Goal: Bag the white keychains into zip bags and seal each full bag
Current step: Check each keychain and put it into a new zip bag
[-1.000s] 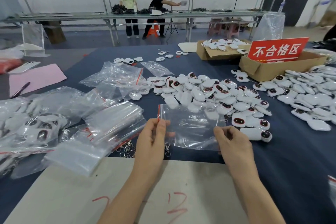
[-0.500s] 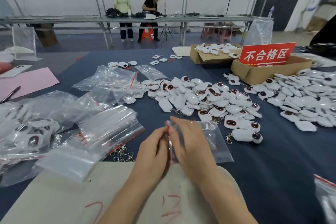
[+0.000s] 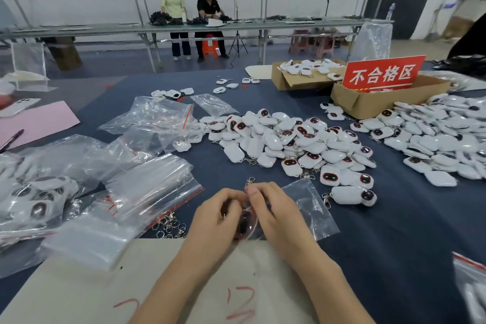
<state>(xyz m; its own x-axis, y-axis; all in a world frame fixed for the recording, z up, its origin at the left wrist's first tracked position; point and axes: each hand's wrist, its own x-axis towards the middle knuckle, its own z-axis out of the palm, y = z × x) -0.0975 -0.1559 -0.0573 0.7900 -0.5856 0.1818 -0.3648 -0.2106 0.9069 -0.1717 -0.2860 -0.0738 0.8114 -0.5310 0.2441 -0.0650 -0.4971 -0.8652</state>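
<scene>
Clear plastic is what you have between both hands: a small empty zip bag (image 3: 313, 212) with a red seal strip, its mouth bunched at your fingertips while the body trails flat to the right over the dark blue table cloth (image 3: 394, 244); your left hand (image 3: 215, 214) and right hand (image 3: 273, 212) are both curled tight, thumbs and forefingers pinched on the bag's lips, apparently to rub them apart and open it; what shows dark and reddish between the palms is too blurred to name. A metal clasp (image 3: 249, 181) pokes up just above your knuckles; whether it is in your hold I cannot tell. The heap of white rounded keychains with dark red faces (image 3: 289, 139) lies just beyond the bag, the nearest one (image 3: 352, 194) close beside its far corner, so a short reach should feed it; the stack of empty clear bags (image 3: 147, 192) crowds your left, the pale board marked in red (image 3: 131, 284) sits under your wrists, and open cloth lies to your right for setting down.
</scene>
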